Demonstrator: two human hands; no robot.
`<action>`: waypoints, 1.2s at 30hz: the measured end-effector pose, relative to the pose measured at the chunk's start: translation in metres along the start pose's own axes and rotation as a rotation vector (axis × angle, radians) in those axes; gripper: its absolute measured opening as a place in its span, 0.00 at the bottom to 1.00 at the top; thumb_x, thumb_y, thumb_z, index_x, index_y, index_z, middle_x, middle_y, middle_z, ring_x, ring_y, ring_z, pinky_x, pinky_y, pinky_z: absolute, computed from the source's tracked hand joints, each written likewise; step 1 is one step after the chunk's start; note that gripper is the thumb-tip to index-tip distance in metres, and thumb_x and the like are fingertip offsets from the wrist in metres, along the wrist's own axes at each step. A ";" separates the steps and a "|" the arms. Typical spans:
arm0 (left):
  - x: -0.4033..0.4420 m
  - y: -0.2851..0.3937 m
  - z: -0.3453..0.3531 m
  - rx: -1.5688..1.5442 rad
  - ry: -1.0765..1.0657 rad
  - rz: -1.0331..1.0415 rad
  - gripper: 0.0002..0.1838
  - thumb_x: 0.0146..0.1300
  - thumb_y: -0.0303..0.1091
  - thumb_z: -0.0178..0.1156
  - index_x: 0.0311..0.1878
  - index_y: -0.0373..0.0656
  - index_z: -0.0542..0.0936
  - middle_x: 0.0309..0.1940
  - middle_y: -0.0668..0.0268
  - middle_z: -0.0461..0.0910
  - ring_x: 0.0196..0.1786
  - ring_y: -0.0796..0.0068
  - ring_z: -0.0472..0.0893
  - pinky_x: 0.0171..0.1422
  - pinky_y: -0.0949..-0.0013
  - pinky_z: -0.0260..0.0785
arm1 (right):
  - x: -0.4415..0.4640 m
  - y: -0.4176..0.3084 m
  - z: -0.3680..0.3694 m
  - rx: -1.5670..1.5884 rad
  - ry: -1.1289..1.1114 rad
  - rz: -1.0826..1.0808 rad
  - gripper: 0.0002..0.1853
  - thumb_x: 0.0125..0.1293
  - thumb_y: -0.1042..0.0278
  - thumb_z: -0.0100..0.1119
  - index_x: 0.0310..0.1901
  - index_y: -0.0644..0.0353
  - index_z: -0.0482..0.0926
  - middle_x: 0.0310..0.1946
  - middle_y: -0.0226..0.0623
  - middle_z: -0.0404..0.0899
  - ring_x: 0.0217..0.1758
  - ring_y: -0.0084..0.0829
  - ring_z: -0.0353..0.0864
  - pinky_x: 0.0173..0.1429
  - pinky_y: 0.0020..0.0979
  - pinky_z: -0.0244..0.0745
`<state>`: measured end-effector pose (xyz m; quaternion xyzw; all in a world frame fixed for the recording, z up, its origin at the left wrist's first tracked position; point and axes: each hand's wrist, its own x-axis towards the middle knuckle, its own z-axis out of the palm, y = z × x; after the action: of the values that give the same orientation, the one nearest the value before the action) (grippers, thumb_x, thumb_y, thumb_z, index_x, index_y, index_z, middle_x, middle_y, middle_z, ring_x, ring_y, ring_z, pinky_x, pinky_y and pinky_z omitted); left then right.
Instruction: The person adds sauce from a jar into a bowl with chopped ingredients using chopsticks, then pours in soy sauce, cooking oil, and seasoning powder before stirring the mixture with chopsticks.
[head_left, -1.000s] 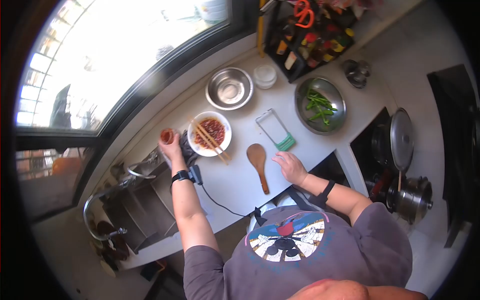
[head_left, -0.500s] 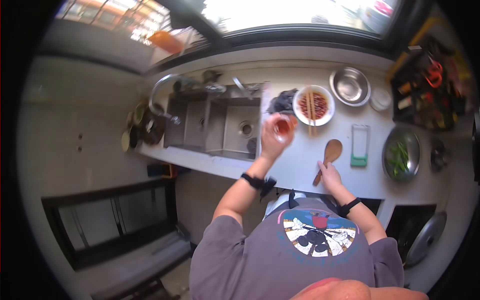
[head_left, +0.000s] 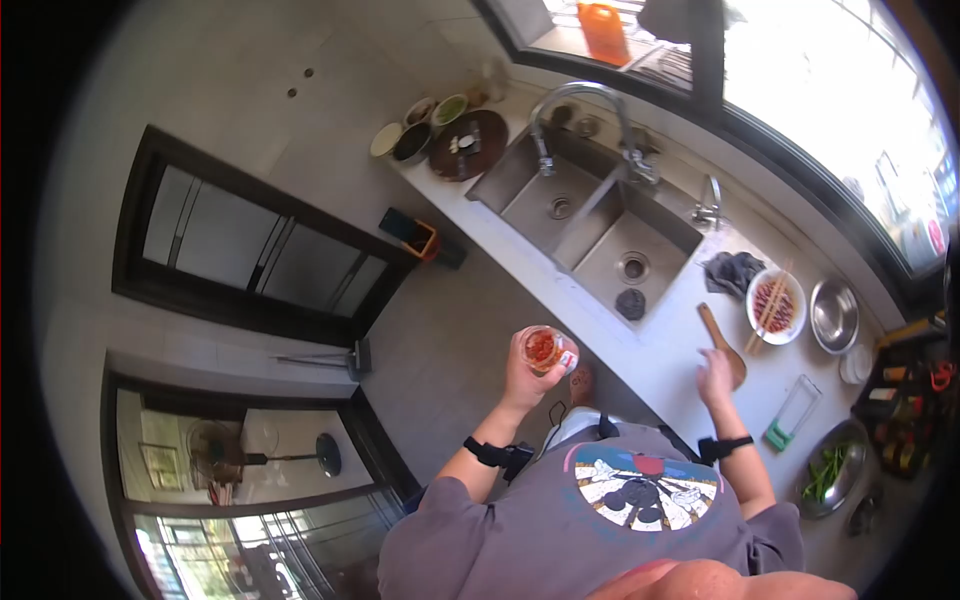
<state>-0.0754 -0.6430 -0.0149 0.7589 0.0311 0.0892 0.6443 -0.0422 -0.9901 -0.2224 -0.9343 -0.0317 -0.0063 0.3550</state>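
My left hand (head_left: pixel 528 378) is closed around a glass jar (head_left: pixel 545 352) of red chopped chili sauce, held out over the floor in front of the counter. The jar's red contents show from above, and a white and red label is on its side. At the counter, my right hand (head_left: pixel 714 380) is beside a wooden spoon (head_left: pixel 738 368), its fingers near the spoon's neck. That hand is blurred, so whether it grips the spoon is unclear. The spoon's handle points towards the sink. Beyond it stands a white bowl (head_left: pixel 797 327) of red chili liquid with chopsticks (head_left: pixel 770 308) across its rim.
To the left is a double steel sink (head_left: pixel 600 255) with a tap (head_left: pixel 545 130). A dark cloth (head_left: pixel 733 272), a steel bowl (head_left: pixel 835 315), a clear and green tool (head_left: pixel 792 415) and a metal bowl of green vegetables (head_left: pixel 828 475) are on the counter.
The view has turned left. My left hand has carried the jar away from the counter to over the floor. The spoon has turned, its handle now pointing towards the sink.
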 end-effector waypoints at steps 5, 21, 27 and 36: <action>0.031 -0.035 -0.063 0.150 -0.058 0.122 0.32 0.47 0.29 0.68 0.56 0.42 0.65 0.48 0.64 0.70 0.53 0.72 0.73 0.61 0.66 0.65 | -0.057 0.070 -0.025 -0.457 0.566 0.503 0.19 0.50 0.74 0.54 0.47 0.58 0.76 0.46 0.44 0.76 0.52 0.45 0.74 0.56 0.45 0.68; 0.161 -0.026 -0.142 -0.276 -0.179 0.056 0.29 0.53 0.22 0.64 0.57 0.39 0.63 0.50 0.61 0.70 0.51 0.72 0.75 0.59 0.68 0.69 | 0.061 -0.205 0.012 0.118 0.270 0.147 0.16 0.54 0.76 0.57 0.46 0.61 0.75 0.42 0.46 0.76 0.47 0.46 0.77 0.52 0.39 0.72; 0.174 -0.020 -0.192 0.029 -0.049 0.219 0.30 0.49 0.25 0.66 0.55 0.39 0.65 0.46 0.62 0.73 0.49 0.75 0.77 0.57 0.69 0.70 | 0.192 -0.362 0.062 0.051 -0.328 -0.404 0.21 0.56 0.67 0.61 0.53 0.56 0.73 0.46 0.46 0.75 0.52 0.46 0.74 0.55 0.43 0.71; 0.207 -0.077 -0.321 -0.159 0.296 0.059 0.33 0.47 0.25 0.65 0.58 0.39 0.64 0.48 0.62 0.73 0.51 0.72 0.76 0.60 0.67 0.69 | 0.425 -0.519 0.226 -0.323 -0.422 -0.519 0.23 0.55 0.64 0.62 0.53 0.55 0.73 0.49 0.45 0.73 0.53 0.46 0.75 0.54 0.42 0.73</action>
<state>0.0772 -0.2842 -0.0218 0.6848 0.0962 0.2210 0.6877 0.3460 -0.4299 -0.0328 -0.9199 -0.3387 0.0916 0.1753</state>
